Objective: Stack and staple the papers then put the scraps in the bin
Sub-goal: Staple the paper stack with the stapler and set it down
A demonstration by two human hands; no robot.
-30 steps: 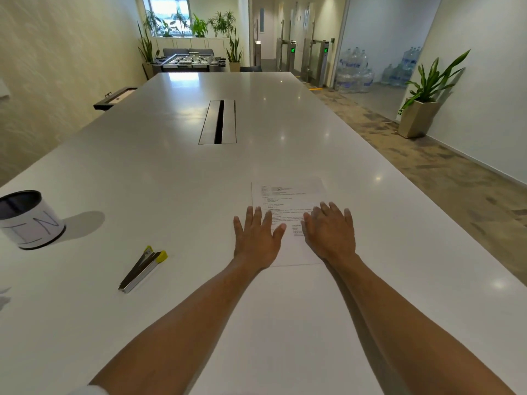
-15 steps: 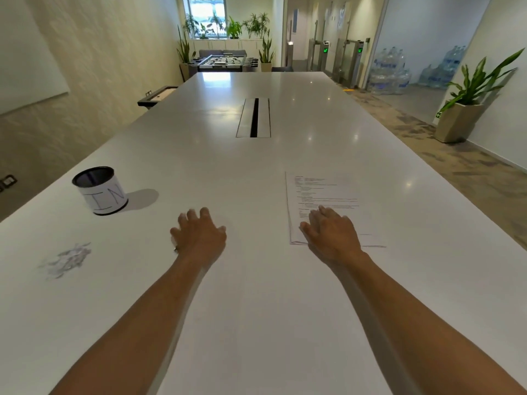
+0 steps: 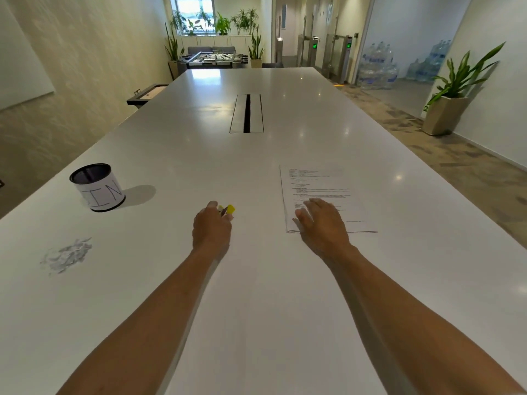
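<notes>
stapler [image 3: 227, 210] gripped at its near end by left hand [image 3: 211, 227], fingers curled round it, yellow tip poking out beyond, presumably for carrying across to the sheets. stacked papers [image 3: 319, 183] pinned flat near their lower left corner by right hand [image 3: 323, 223], fingers spread, likely to keep edges aligned. scraps [image 3: 67, 255] heaped well left, bin [image 3: 98, 187] beyond them. bare white table [image 3: 256, 295] between stapler and papers, open for the move; table edges far off.
</notes>
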